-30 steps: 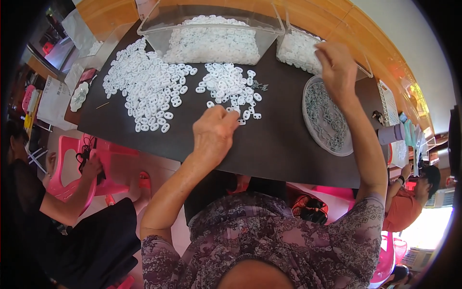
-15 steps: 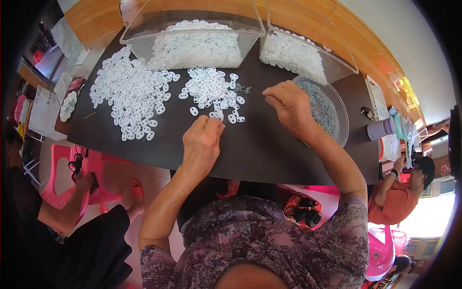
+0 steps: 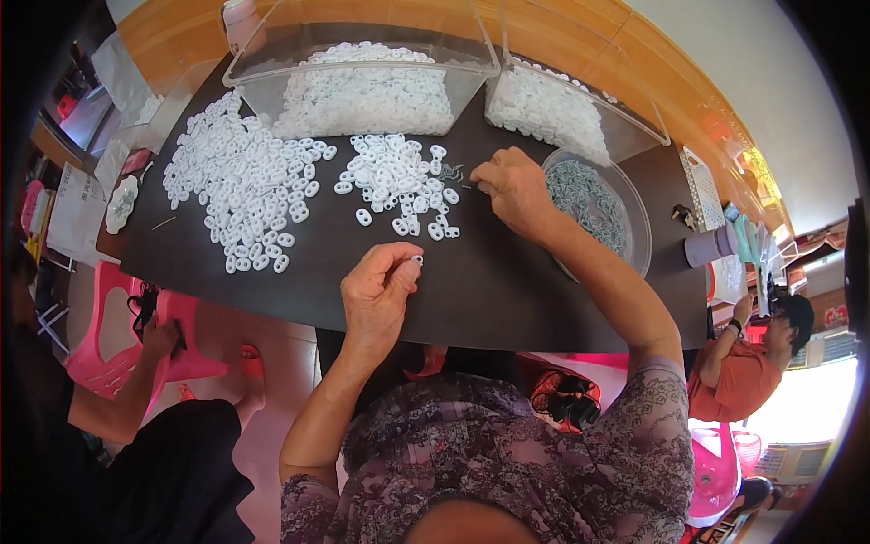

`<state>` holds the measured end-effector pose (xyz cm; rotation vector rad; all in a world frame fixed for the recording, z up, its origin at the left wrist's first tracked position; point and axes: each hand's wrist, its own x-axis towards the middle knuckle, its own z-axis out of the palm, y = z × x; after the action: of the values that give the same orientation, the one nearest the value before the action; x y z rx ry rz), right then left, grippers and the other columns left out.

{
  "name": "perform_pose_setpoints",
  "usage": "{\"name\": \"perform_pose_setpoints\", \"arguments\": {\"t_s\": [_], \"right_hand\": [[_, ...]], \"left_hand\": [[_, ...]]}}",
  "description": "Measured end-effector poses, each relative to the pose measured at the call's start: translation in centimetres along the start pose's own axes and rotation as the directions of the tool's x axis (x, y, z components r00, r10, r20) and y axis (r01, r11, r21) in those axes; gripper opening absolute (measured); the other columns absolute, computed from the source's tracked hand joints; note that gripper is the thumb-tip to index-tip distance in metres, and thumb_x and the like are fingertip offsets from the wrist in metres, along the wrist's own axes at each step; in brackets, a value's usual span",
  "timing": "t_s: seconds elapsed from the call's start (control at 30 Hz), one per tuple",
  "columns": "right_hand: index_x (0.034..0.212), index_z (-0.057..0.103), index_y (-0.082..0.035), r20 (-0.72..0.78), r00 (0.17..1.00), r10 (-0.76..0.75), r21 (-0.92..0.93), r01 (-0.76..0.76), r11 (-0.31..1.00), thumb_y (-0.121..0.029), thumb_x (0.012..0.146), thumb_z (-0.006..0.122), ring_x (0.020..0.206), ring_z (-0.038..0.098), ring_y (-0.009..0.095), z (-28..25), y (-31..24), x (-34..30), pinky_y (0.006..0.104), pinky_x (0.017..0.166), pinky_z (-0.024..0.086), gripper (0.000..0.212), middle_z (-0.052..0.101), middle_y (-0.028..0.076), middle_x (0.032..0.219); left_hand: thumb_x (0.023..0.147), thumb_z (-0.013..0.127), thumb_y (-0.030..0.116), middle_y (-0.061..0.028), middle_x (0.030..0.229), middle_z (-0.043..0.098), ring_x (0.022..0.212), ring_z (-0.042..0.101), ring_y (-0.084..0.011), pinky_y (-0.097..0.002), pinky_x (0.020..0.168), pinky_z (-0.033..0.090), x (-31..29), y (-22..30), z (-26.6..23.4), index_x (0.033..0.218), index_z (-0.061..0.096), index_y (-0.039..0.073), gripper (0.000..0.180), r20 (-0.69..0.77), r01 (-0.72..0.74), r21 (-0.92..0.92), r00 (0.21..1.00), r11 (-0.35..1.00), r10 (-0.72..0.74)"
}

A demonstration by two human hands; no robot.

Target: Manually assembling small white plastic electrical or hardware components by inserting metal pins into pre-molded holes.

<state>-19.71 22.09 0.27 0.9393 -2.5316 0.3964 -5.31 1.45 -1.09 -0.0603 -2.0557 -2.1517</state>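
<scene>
Your left hand (image 3: 373, 288) pinches 1 small white piece (image 3: 417, 259) between thumb and forefinger, nearer you than the smaller white pile (image 3: 388, 170). Your right hand's (image 3: 515, 189) fingers are drawn nearly together (I cannot tell whether they grip anything) just beside a little heap of grey metal bits (image 3: 451, 170); its forearm crosses the round clear tub (image 3: 642, 238).

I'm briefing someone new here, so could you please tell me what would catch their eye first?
Most likely the big heap of white two-holed pieces at the left of the dark table, with a smaller white pile beside it. Next come two clear bins of white pieces behind, and a round tub of grey bits at the right, beside the right hand.
</scene>
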Motion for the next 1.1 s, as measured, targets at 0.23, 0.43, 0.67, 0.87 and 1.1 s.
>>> {"name": "perform_pose_setpoints", "arguments": {"t_s": [0.23, 0.43, 0.67, 0.87, 1.1], "right_hand": [[0.077, 0.065, -0.007, 0.025, 0.999, 0.044, 0.136, -0.047, 0.99, -0.007, 0.069, 0.067, 0.077, 0.054, 0.027, 0.0, -1.1, 0.2, 0.036, 0.066, 0.044, 0.008, 0.057, 0.008, 0.074], [0.071, 0.057, -0.005, 0.08, 0.996, -0.049, 0.057, 0.044, 0.997, -0.005, 0.069, 0.065, 0.078, 0.054, 0.027, 0.3, -1.6, 0.2, 0.0375, 0.066, 0.044, 0.008, 0.057, 0.009, 0.074], [0.074, 0.055, -0.004, 0.018, 0.999, -0.035, 0.162, 0.031, 0.986, -0.004, 0.074, 0.061, 0.07, 0.054, 0.028, -0.8, -2.8, -0.8, 0.0364, 0.063, 0.044, 0.006, 0.056, 0.01, 0.074], [0.084, 0.059, -0.001, 0.284, 0.938, 0.201, 0.563, -0.332, 0.757, -0.004, 0.079, 0.064, 0.069, 0.052, 0.01, -4.6, -8.3, -2.3, 0.0234, 0.064, 0.043, 0.008, 0.056, 0.002, 0.074], [0.091, 0.061, -0.001, 0.429, 0.887, 0.168, 0.772, -0.457, 0.442, -0.003, 0.08, 0.065, 0.076, 0.053, 0.004, -5.4, -11.4, -3.3, 0.0206, 0.069, 0.044, 0.012, 0.059, -0.001, 0.083]], "left_hand": [[0.088, 0.06, 0.012, 0.0004, 0.08, 0.06, 0.066, 0.052, -0.0035, -0.0156, 0.057, 0.041, 0.0, -0.4, 0.0, 0.1, 0.061, 0.002, 0.015, -0.021, 0.036, -0.117, 0.999, 0.993, -0.038], [0.088, 0.061, 0.012, 0.0, 0.08, 0.06, 0.066, 0.053, -0.0039, -0.0157, 0.057, 0.042, -0.2, -0.2, 0.1, 0.101, 0.061, 0.002, 0.016, -0.04, 0.051, -0.173, 0.997, 0.984, -0.059], [0.088, 0.061, 0.011, -0.0016, 0.08, 0.06, 0.065, 0.054, -0.005, -0.0165, 0.056, 0.042, -0.2, 0.1, -0.3, 0.101, 0.062, 0.0, 0.017, -0.045, 0.088, -0.195, 0.994, 0.977, -0.098], [0.087, 0.061, 0.009, -0.0061, 0.077, 0.061, 0.061, 0.055, -0.0079, -0.0195, 0.053, 0.043, -1.3, 1.1, -0.4, 0.095, 0.061, -0.002, 0.014, 0.007, 0.183, -0.419, 0.98, 0.889, -0.198], [0.087, 0.061, 0.009, -0.0074, 0.077, 0.062, 0.06, 0.055, -0.009, -0.0205, 0.053, 0.044, -2.5, 2.2, 0.1, 0.094, 0.06, -0.003, 0.014, -0.005, 0.202, -0.488, 0.972, 0.849, -0.234]]}}
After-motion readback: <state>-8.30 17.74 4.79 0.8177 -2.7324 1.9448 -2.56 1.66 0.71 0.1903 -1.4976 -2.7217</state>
